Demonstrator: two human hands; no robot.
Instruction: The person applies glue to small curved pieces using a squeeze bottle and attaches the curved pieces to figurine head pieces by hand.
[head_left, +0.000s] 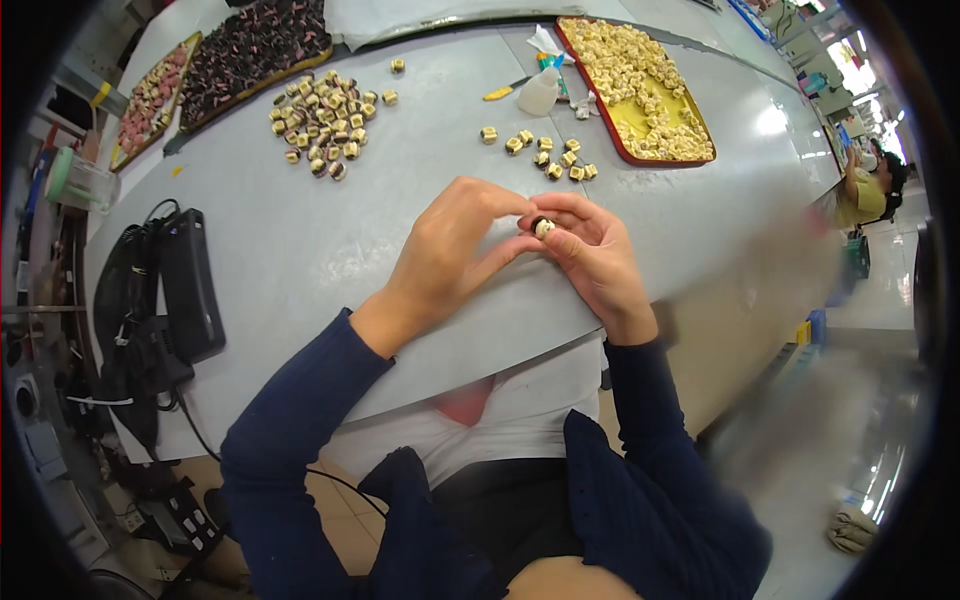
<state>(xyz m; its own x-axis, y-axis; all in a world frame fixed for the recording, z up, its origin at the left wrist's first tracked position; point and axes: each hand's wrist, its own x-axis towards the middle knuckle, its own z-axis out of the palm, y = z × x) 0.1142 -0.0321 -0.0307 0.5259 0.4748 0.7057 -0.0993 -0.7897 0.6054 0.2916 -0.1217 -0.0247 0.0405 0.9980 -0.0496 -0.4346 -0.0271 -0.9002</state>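
A small cream-and-dark-brown piece point(543, 228) is pinched between the thumb and fingers of my right hand point(598, 258). From the other side, my left hand point(436, 252) closes in with bent fingers, its thumb and fingertips at the piece. Both hands are above the grey table point(330, 235), near its front edge. Beyond them lies a loose scatter of similar cream-and-dark pieces point(541, 158). A larger pile of such pieces point(326, 118) is farther left. What the pieces are made of I cannot make out.
A red-rimmed yellow tray point(640, 120) holds many cream parts. Beside it stand a translucent squeeze bottle point(540, 92) and a yellow-handled tool point(497, 94). Trays of dark parts point(255, 50) and pink parts point(152, 105) sit far left. A black power adapter point(192, 285) with cables lies left.
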